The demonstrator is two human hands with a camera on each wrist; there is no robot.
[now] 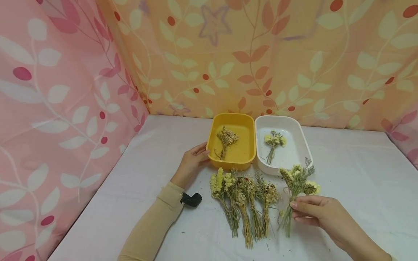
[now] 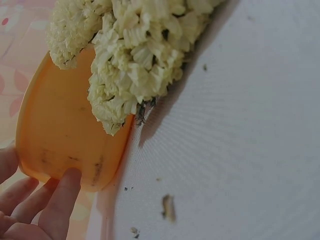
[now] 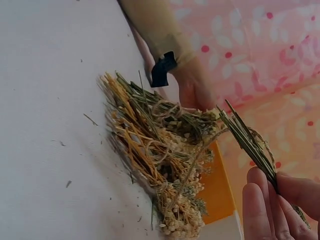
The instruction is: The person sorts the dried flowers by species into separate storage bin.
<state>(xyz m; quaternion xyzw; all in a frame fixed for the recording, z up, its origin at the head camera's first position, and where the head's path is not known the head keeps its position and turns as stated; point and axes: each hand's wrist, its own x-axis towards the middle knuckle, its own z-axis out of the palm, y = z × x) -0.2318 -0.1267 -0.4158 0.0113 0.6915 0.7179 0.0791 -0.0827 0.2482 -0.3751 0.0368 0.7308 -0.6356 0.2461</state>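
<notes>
My right hand pinches the stems of a small dried-flower bunch with pale yellow heads, just in front of the white tray. In the right wrist view its green stems pass between thumb and fingers, with a loop of twine on them. My left hand touches the left side of the yellow tray, its fingers fairly straight against the wall. Inside the yellow tray lies a brownish dried bunch; a pale yellow bunch lies in the white one.
Several tied dried-flower bunches lie side by side in front of the trays, stems toward me. Bits of plant are scattered on the white cloth. Patterned orange fabric hangs behind the trays, pink fabric at the left.
</notes>
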